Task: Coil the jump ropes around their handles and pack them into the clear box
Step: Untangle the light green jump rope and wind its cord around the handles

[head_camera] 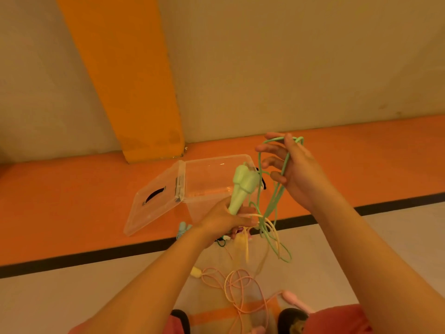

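Left grip: the left grip (226, 220) is curled tightly round the lower ends of two pale green plastic jump-rope handles (243, 186), which are held side by side and point upward.
Right grip: the right grip (296, 169) is spread, fingers apart and nearly straight, with loops of thin green rope (273, 203) draped over it.
Green rope: slack strands hang from both grips, in front of the box's right corner.
Clear box: the clear plastic box (207, 174) stands on the orange floor strip (72, 201) just behind the handles. Its hinged clear lid (154, 201) is open and lies to its left.
Other ropes: a yellow rope (246, 247) and a pink rope (231, 283) lie tangled on the floor on the near side of the box. Pale blue handles (183, 229) lie by its near left corner.
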A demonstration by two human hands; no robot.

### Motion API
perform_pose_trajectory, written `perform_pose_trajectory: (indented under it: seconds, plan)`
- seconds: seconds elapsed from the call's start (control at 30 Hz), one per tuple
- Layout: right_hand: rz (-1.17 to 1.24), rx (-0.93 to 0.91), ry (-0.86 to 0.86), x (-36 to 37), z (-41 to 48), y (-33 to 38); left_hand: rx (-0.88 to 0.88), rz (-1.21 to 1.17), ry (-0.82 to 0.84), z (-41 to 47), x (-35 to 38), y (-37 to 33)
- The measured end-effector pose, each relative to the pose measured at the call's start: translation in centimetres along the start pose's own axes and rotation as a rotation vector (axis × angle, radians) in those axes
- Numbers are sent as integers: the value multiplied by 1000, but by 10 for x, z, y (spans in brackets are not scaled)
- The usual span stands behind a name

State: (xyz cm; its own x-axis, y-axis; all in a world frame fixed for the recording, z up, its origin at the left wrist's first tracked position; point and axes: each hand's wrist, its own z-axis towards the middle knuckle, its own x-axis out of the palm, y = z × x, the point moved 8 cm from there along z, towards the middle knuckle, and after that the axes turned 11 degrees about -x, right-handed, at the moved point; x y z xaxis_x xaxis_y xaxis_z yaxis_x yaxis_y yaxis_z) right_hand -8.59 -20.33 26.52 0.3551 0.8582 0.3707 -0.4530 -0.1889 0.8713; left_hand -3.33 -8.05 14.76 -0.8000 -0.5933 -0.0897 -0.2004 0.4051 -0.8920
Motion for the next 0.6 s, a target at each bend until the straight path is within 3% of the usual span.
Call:
perform_pose_trajectory:
  seconds: [0.17,0.27,0.6]
  plan:
    - [-28,-11,-38,-8,4,0,-15,117,-63,8,8,0]
    - [-186,9,-45,-18,5,-5,-20,72,-114,9,-1,-3]
    - [-412,73,-185,-53,4,-28,83,-674,-91,1,-45,-32]
